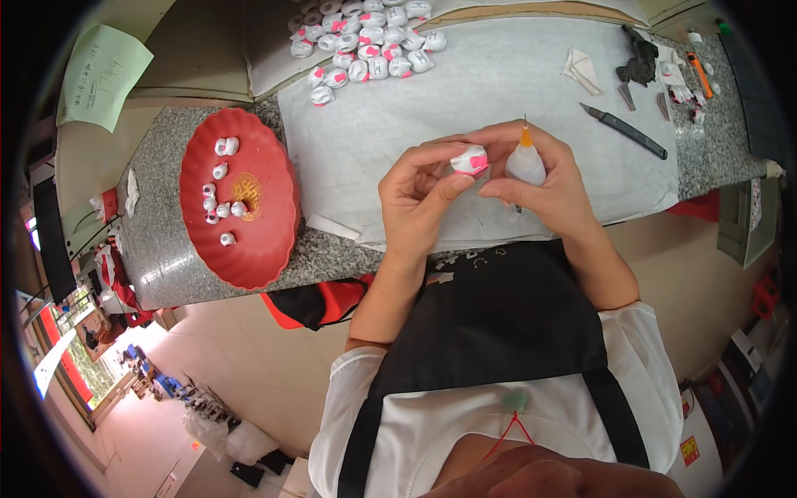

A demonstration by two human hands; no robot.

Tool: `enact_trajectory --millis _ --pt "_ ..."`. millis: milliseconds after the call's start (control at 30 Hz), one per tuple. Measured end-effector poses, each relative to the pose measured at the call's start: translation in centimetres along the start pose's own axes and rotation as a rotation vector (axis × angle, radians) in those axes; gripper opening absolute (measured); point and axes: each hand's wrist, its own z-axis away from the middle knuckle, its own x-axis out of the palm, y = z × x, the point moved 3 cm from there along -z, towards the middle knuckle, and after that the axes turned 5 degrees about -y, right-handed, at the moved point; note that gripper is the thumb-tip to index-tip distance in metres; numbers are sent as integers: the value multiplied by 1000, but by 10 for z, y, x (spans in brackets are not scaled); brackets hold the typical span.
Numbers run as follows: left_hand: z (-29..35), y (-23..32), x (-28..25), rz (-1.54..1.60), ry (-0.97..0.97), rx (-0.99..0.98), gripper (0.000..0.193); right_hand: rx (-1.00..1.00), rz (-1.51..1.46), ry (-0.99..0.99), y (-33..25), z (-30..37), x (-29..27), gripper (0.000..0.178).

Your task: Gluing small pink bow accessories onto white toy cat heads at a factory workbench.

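My left hand (419, 187) pinches a small white figure head with bright pink patches (471, 161) between thumb and fingers, above the white sheet. Beside it, my right hand (556, 178) is wrapped round a translucent squeeze bottle (526, 164), whose orange collar and thin needle tip point up and away from me. The fingertips of both hands come close together near the small head. Left of my hands, a red scalloped plate (281, 224) carries several smaller white pieces with dark and pink marks (211, 204).
White paper (349, 124) covers the grey speckled worktop (158, 257). Several similar white-and-pink heads (378, 50) are heaped at the far edge. To the right lie a craft knife (624, 131), a folded cloth (583, 71), a dark crumpled lump (638, 56) and an orange tool (700, 75).
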Motion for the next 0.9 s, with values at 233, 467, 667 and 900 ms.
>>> enact_trajectory --millis 233,467,667,900 --pt "0 0 3 47 -61 -55 23 69 -85 29 3 4 -5 23" --pt "0 -1 4 7 -66 -43 21 61 -116 39 1 5 -5 22" --pt "0 -1 4 17 -48 -48 21 93 -147 47 5 6 -5 21" --pt "-2 -2 0 22 -70 -162 20 142 -235 54 8 5 -4 21"
